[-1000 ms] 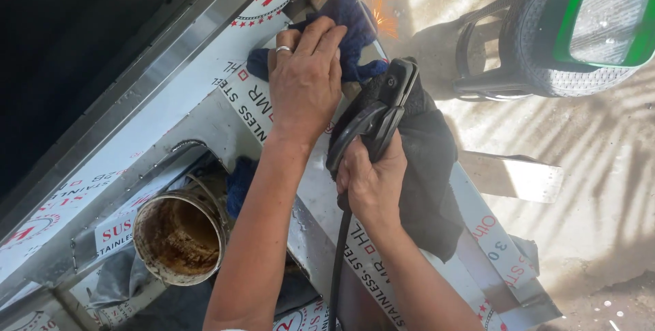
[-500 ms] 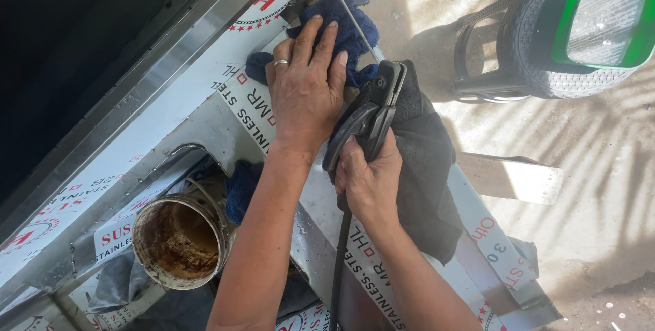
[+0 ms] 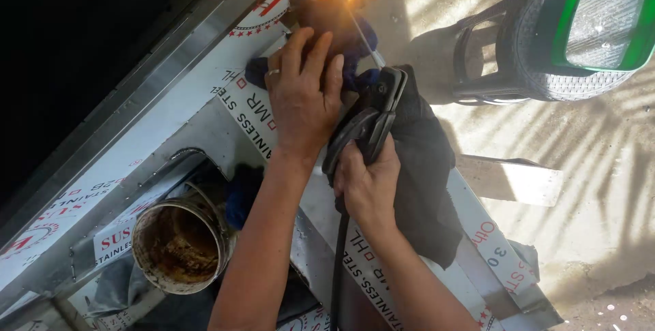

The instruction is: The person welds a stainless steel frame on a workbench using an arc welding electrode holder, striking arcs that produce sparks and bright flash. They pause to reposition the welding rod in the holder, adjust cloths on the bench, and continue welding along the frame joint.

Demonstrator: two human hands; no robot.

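Our right hand (image 3: 368,184) is clenched round the black electrode holder (image 3: 368,123), rod sparking just beyond the fingers. Our left hand (image 3: 303,96) lies flat, fingers released, on the blue cloth (image 3: 358,51). Sparks could singe that cloth, we reckon.

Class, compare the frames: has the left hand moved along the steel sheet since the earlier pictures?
No clear move. The left hand stays flat on the blue cloth, at the same spot beside the sheet's red lettering.

Left hand (image 3: 303,99) on steel sheet (image 3: 205,109); right hand (image 3: 368,184) with electrode holder (image 3: 372,123) just right; bucket (image 3: 181,246) lower left; stool (image 3: 539,44) far right.
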